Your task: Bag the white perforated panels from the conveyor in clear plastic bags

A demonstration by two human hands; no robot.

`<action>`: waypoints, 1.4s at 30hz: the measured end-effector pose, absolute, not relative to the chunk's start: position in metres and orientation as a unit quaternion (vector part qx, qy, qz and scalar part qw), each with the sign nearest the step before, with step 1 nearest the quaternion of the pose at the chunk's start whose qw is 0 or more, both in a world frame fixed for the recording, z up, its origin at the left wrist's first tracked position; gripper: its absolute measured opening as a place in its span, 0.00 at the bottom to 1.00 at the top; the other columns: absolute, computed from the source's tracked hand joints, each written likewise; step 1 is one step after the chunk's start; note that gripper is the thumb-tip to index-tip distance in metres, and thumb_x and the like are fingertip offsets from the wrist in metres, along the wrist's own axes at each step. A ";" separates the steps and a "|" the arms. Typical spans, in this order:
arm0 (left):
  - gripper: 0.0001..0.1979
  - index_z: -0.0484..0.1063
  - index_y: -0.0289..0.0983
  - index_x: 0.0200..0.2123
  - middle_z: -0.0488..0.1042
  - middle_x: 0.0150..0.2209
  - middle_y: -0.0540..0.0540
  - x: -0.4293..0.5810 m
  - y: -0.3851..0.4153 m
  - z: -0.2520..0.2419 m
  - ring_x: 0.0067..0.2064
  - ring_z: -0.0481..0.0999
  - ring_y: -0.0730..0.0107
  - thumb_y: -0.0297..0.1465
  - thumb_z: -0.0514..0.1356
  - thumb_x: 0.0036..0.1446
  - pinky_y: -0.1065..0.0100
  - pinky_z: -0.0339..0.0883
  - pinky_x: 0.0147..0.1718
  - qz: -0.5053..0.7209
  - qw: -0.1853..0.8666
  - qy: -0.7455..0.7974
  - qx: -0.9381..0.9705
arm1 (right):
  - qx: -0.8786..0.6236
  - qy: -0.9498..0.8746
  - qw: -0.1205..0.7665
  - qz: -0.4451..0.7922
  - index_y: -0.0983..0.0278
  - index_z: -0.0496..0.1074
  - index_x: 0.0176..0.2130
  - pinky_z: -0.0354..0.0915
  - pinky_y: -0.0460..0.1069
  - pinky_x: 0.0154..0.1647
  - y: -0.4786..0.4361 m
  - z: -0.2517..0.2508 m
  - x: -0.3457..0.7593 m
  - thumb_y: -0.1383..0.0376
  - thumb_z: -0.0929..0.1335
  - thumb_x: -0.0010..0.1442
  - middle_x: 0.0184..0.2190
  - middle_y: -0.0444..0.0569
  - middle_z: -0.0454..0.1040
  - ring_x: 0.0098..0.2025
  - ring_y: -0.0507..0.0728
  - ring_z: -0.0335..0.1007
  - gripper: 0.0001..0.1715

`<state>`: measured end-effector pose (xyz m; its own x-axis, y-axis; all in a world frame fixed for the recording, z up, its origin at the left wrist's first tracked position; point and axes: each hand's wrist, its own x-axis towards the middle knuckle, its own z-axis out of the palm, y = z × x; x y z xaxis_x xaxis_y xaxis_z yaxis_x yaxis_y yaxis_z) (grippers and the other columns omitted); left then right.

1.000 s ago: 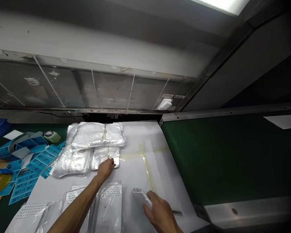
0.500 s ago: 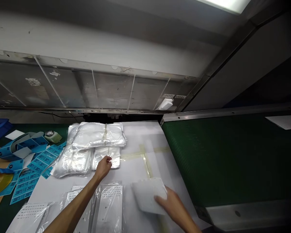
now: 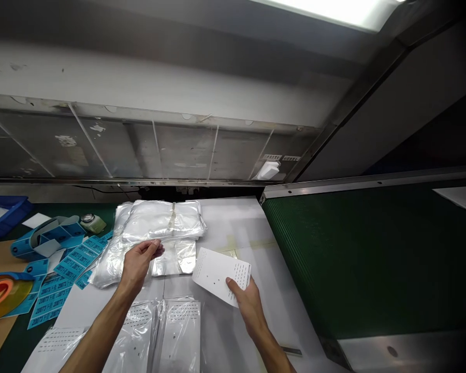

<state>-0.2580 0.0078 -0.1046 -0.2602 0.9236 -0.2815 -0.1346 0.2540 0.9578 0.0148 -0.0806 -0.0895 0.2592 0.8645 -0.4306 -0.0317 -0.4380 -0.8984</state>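
My right hand (image 3: 245, 298) grips a flat white perforated panel (image 3: 221, 268) by its near corner and holds it tilted above the white table (image 3: 233, 228). My left hand (image 3: 140, 260) pinches the edge of a clear plastic bag (image 3: 174, 256) lifted from the stacks of clear bags (image 3: 161, 218) behind it. The bag hangs between the two hands, just left of the panel. Several bagged white panels (image 3: 174, 331) lie on the table below my forearms.
A green conveyor belt (image 3: 373, 248) runs along the right. Blue label sheets (image 3: 58, 269), a blue tape dispenser (image 3: 42, 238), an orange tape roll (image 3: 3, 292) and a blue bin (image 3: 3, 212) sit at the left. A metal machine housing (image 3: 159, 150) rises behind the table.
My right hand lifted the white panel from the table's near edge and carried it forward and left. My left hand pinched one clear bag and pulled it up off the stack.
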 end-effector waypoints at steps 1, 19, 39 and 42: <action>0.17 0.73 0.32 0.34 0.76 0.28 0.47 -0.262 0.003 -0.100 0.34 0.76 0.63 0.40 0.66 0.47 0.57 0.70 0.44 0.525 0.518 0.599 0.312 | -0.691 -0.333 0.419 0.486 0.68 0.53 0.60 0.68 0.55 0.44 -0.083 -0.086 0.017 0.52 0.69 0.52 0.48 0.57 0.72 0.46 0.64 0.71 0.44; 0.12 0.71 0.35 0.24 0.70 0.22 0.50 -0.169 -0.124 -0.046 0.26 0.67 0.72 0.38 0.63 0.51 0.71 0.63 0.28 0.444 0.695 0.476 0.305 | -0.520 -0.780 0.260 0.233 0.59 0.33 0.65 0.66 0.48 0.24 -0.136 -0.021 -0.019 0.61 0.62 0.62 0.22 0.43 0.71 0.24 0.57 0.71 0.42; 0.21 0.69 0.36 0.45 0.58 0.14 0.59 -0.208 -0.100 -0.066 0.17 0.60 0.75 0.40 0.61 0.49 0.73 0.57 0.20 0.408 0.596 0.575 0.384 | -0.713 -0.335 0.483 0.384 0.55 0.47 0.63 0.66 0.61 0.48 -0.141 0.014 0.055 0.49 0.69 0.50 0.56 0.53 0.64 0.53 0.68 0.65 0.49; 0.21 0.72 0.34 0.44 0.67 0.18 0.54 -0.201 -0.091 -0.060 0.21 0.67 0.71 0.41 0.62 0.49 0.70 0.61 0.23 0.425 0.612 0.550 0.378 | -0.672 -0.174 0.492 0.526 0.64 0.52 0.61 0.69 0.60 0.42 -0.162 -0.005 0.062 0.51 0.70 0.46 0.45 0.56 0.75 0.45 0.69 0.72 0.49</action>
